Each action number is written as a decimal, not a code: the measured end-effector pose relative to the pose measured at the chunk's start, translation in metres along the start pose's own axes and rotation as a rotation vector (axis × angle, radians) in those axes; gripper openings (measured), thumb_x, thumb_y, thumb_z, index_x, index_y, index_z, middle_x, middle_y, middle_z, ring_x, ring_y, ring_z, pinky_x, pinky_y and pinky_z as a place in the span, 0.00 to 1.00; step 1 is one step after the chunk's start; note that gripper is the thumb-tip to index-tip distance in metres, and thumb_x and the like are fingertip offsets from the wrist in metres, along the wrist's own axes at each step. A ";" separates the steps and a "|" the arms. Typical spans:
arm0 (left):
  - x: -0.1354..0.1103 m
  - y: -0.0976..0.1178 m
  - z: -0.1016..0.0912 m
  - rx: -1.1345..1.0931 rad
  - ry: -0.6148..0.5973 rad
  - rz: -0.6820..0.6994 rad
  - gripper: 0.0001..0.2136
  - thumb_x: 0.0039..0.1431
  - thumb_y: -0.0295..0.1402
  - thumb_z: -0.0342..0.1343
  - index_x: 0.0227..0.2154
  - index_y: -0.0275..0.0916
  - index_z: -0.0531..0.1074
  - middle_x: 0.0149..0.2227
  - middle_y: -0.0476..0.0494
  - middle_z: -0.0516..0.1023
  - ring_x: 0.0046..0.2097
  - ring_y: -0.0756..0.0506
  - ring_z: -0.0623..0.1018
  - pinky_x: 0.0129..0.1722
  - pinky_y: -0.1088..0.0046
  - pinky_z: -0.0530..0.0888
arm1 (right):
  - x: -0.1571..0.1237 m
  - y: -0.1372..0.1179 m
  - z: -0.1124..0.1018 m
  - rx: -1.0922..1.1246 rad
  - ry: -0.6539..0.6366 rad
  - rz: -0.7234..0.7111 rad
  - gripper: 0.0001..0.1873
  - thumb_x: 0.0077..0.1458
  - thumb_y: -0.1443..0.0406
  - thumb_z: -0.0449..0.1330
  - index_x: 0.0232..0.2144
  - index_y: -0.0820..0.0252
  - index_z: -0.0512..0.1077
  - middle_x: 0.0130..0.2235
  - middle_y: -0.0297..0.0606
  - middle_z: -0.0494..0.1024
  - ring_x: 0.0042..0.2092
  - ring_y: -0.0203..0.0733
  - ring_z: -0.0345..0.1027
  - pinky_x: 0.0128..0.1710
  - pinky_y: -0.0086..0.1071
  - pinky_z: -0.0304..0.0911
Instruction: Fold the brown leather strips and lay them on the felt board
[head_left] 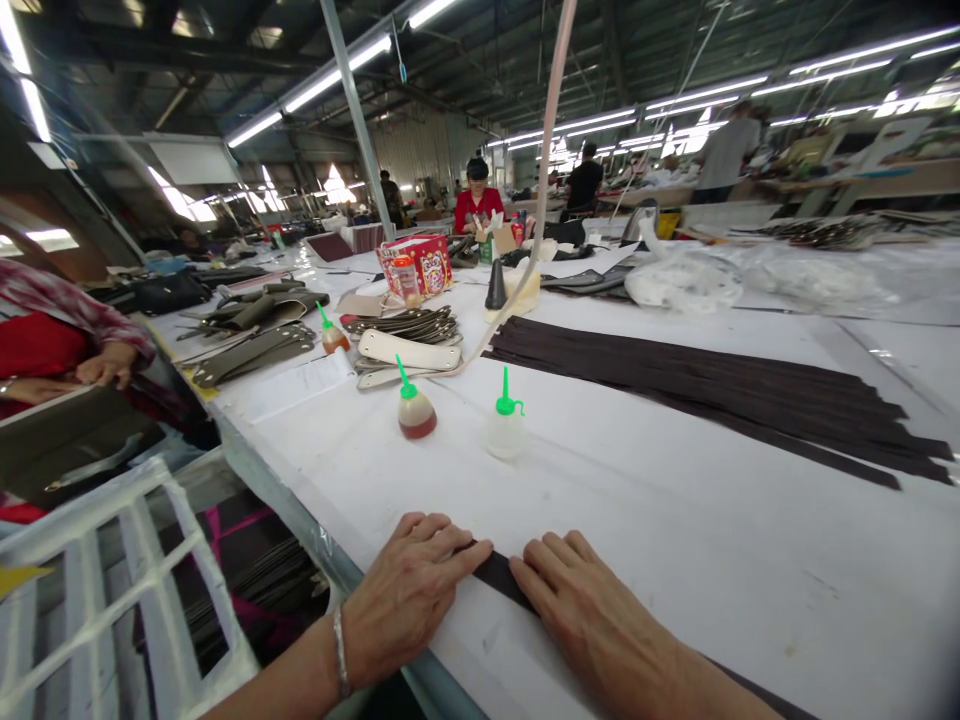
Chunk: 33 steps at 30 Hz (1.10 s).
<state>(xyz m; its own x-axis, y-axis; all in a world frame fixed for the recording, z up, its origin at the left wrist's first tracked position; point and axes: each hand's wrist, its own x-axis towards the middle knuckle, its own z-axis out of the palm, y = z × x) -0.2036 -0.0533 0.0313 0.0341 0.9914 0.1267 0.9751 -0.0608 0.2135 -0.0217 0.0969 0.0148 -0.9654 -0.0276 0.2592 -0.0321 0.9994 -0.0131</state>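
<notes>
A narrow dark brown strip (501, 578) lies along the near edge of the white table, passing under both hands. My left hand (412, 590), with a bracelet at the wrist, is closed on its far end, thumb and fingers pressed together. A short way to the right, my right hand (581, 595) is closed over the same strip with curled fingers; part of the strip is hidden beneath this hand and forearm. Ahead stand two squeeze bottles with green nozzles: one with amber liquid (417, 412) and one whitish (506, 425).
A stack of dark strips (705, 390) spreads across the right. Pale strap pieces (409, 350), a red patterned box (417, 265) and a hanging hose (541, 180) are ahead. A white plastic crate (112, 610) is at lower left; a co-worker's hands (109, 365) handle an olive piece beyond it.
</notes>
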 end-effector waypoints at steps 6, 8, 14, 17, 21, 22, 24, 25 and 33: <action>0.001 0.004 -0.001 0.054 0.001 0.013 0.26 0.59 0.20 0.47 0.57 0.51 0.63 0.47 0.48 0.72 0.48 0.44 0.68 0.50 0.62 0.61 | -0.012 0.003 -0.005 -0.009 -0.014 -0.004 0.11 0.55 0.74 0.58 0.42 0.62 0.66 0.36 0.36 0.67 0.35 0.42 0.57 0.38 0.38 0.49; 0.002 0.005 -0.002 0.082 -0.008 0.016 0.27 0.58 0.20 0.48 0.58 0.52 0.63 0.47 0.48 0.72 0.47 0.44 0.68 0.49 0.62 0.60 | -0.016 0.004 -0.007 -0.008 -0.012 -0.008 0.11 0.55 0.74 0.57 0.42 0.62 0.66 0.36 0.35 0.67 0.35 0.42 0.57 0.37 0.38 0.49; 0.003 0.007 -0.001 0.160 0.009 0.044 0.28 0.58 0.20 0.50 0.57 0.56 0.63 0.46 0.49 0.72 0.47 0.44 0.68 0.50 0.62 0.58 | -0.027 0.006 -0.014 -0.032 0.000 -0.026 0.14 0.53 0.75 0.57 0.43 0.62 0.66 0.35 0.35 0.66 0.34 0.41 0.57 0.38 0.37 0.49; 0.003 0.007 -0.001 0.180 0.016 0.051 0.28 0.58 0.20 0.50 0.58 0.57 0.62 0.45 0.49 0.71 0.48 0.44 0.68 0.50 0.62 0.58 | -0.033 0.007 -0.017 -0.033 0.003 -0.026 0.14 0.53 0.75 0.56 0.43 0.62 0.66 0.36 0.36 0.66 0.34 0.41 0.57 0.38 0.37 0.49; 0.004 0.007 0.000 0.187 0.038 0.067 0.28 0.58 0.20 0.49 0.57 0.57 0.63 0.45 0.49 0.71 0.48 0.44 0.68 0.50 0.61 0.57 | -0.043 0.010 -0.021 -0.013 -0.010 -0.019 0.13 0.53 0.76 0.55 0.41 0.62 0.65 0.35 0.35 0.66 0.33 0.41 0.56 0.38 0.37 0.49; 0.004 0.007 0.000 0.187 0.041 0.068 0.28 0.59 0.20 0.49 0.57 0.57 0.63 0.45 0.49 0.71 0.48 0.44 0.68 0.50 0.61 0.57 | -0.046 0.010 -0.022 -0.008 -0.012 -0.018 0.13 0.52 0.76 0.55 0.40 0.62 0.65 0.35 0.36 0.66 0.33 0.41 0.56 0.37 0.36 0.48; 0.004 0.007 0.000 0.188 0.044 0.070 0.27 0.59 0.20 0.48 0.57 0.57 0.63 0.46 0.48 0.71 0.49 0.43 0.68 0.50 0.60 0.56 | -0.052 0.012 -0.024 0.002 -0.011 -0.017 0.12 0.51 0.77 0.55 0.39 0.61 0.66 0.35 0.36 0.66 0.33 0.41 0.56 0.36 0.36 0.48; 0.004 0.007 0.001 0.191 0.045 0.070 0.27 0.59 0.19 0.48 0.57 0.56 0.63 0.46 0.48 0.71 0.50 0.42 0.67 0.51 0.60 0.56 | -0.055 0.013 -0.025 0.005 -0.010 -0.016 0.13 0.51 0.77 0.54 0.39 0.61 0.66 0.35 0.36 0.66 0.32 0.41 0.56 0.37 0.36 0.48; 0.005 0.008 0.010 0.251 0.182 0.112 0.25 0.57 0.17 0.46 0.52 0.52 0.69 0.55 0.44 0.66 0.56 0.40 0.63 0.51 0.59 0.56 | -0.086 0.021 -0.029 0.090 -0.058 0.029 0.15 0.53 0.78 0.52 0.42 0.60 0.66 0.37 0.37 0.68 0.35 0.42 0.59 0.40 0.37 0.51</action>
<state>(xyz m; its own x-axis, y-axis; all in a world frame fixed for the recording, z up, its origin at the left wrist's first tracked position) -0.1932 -0.0479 0.0241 0.1264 0.9416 0.3122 0.9919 -0.1153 -0.0540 0.0687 0.1207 0.0205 -0.9797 -0.0023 0.2007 -0.0242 0.9940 -0.1068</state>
